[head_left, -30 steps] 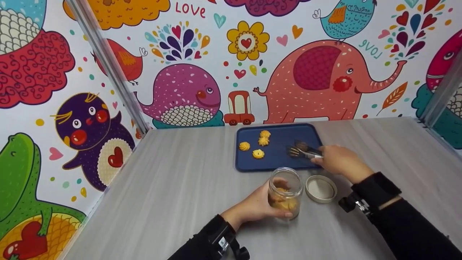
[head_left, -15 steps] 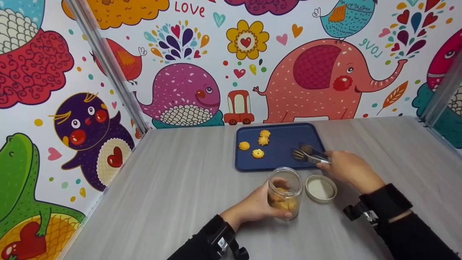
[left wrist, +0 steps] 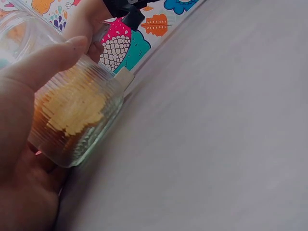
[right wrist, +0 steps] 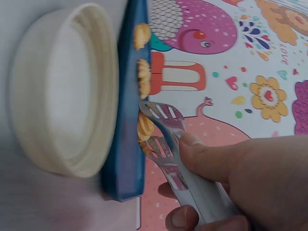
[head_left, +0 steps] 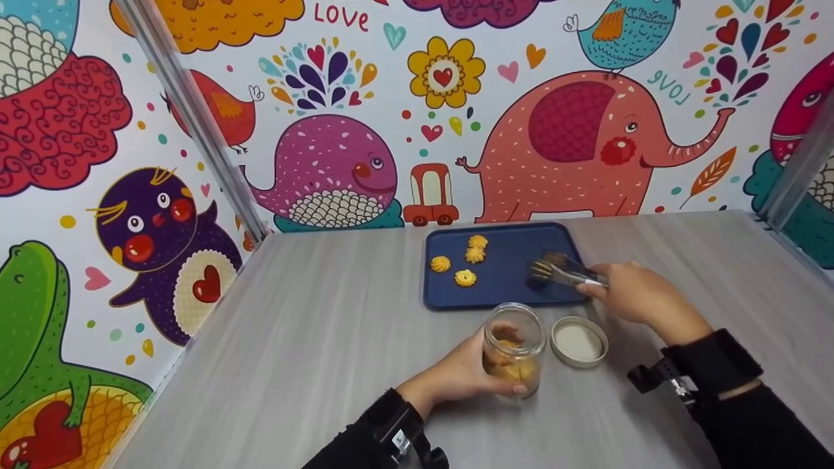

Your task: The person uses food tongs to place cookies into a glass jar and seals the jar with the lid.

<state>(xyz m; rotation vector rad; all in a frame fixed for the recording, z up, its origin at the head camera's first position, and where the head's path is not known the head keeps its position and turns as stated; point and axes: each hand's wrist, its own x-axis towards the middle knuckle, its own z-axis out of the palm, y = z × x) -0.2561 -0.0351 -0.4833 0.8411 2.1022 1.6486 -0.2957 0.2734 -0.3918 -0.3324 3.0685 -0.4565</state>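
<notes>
Left hand [head_left: 456, 374] curls around the ribbed glass jar [head_left: 515, 348], which stands upright just ahead of it, part filled with cookies; best to keep it steady and its mouth clear. Just right of it lies the lid [head_left: 579, 341]. Farther off, the right hand [head_left: 635, 296] pinches metal tongs [head_left: 563, 270] over the blue tray [head_left: 508, 296]. I judge the tips should spread, then close gently on the nearest of the loose cookies [head_left: 465, 278] to their left.

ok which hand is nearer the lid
Right. The right hand holds tongs just behind the lid; the left hand grips the jar beside it.
</notes>
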